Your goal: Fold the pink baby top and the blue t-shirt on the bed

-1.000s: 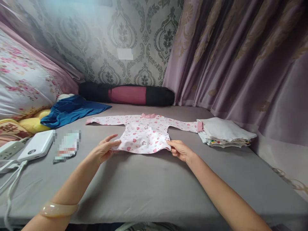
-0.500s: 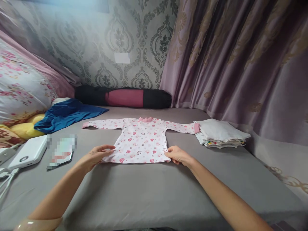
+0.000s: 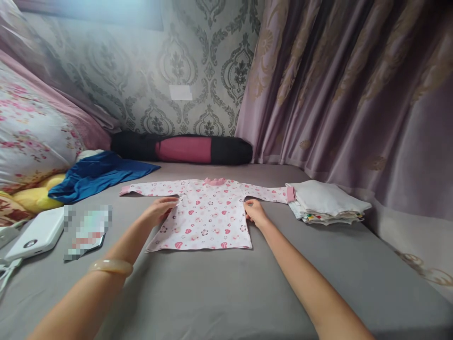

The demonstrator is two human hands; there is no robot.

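Both hands have slid from the hem up the baby top (image 3: 207, 219): left hand (image 3: 160, 210) and right hand (image 3: 254, 211) press loosely open on its side edges under the sleeves, gripping nothing, so it lies flat on the bed (image 3: 226, 288).

Small white long-sleeved top printed with pink hearts (image 3: 207, 217) lies flat mid-bed on the grey sheeted bed (image 3: 219, 293), sleeves spread left and right. Left hand (image 3: 161, 210) on its left edge, right hand (image 3: 255, 212) on its right edge. Stack of folded white cloths (image 3: 327, 202) just beside the right cuff. Black-and-maroon bolster (image 3: 182, 148) behind, against the wall. Crumpled blue garment (image 3: 97, 174) back left; white rectangular power bank (image 3: 35, 232) left, nearer.
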